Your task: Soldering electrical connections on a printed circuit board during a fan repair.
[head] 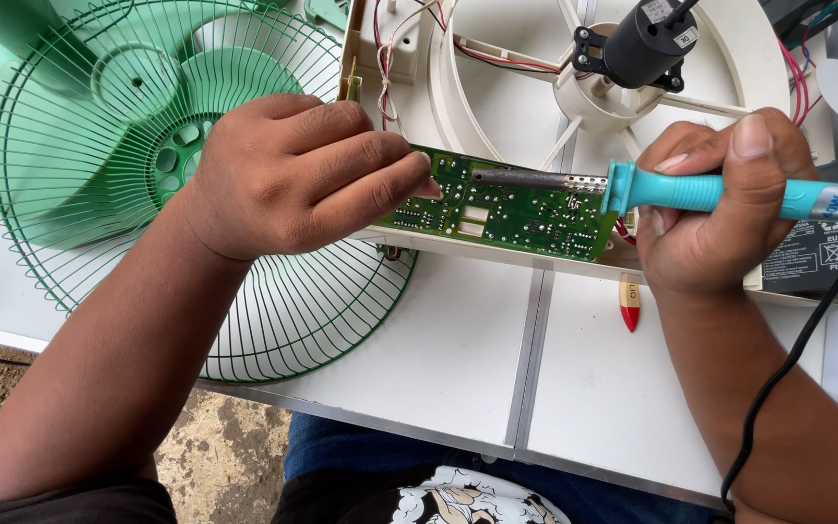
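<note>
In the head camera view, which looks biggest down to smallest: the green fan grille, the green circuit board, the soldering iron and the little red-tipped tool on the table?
1. green fan grille, by far the largest.
2. soldering iron and green circuit board: similar length, too close to rank.
3. red-tipped tool, smallest.

A white table (458, 340) of flat panels joined by grey metal strips fills the middle of the scene under soft, even daylight. Beyond its near edge at the left lies bare ground (215, 466) of brown earth and small stones.
</note>
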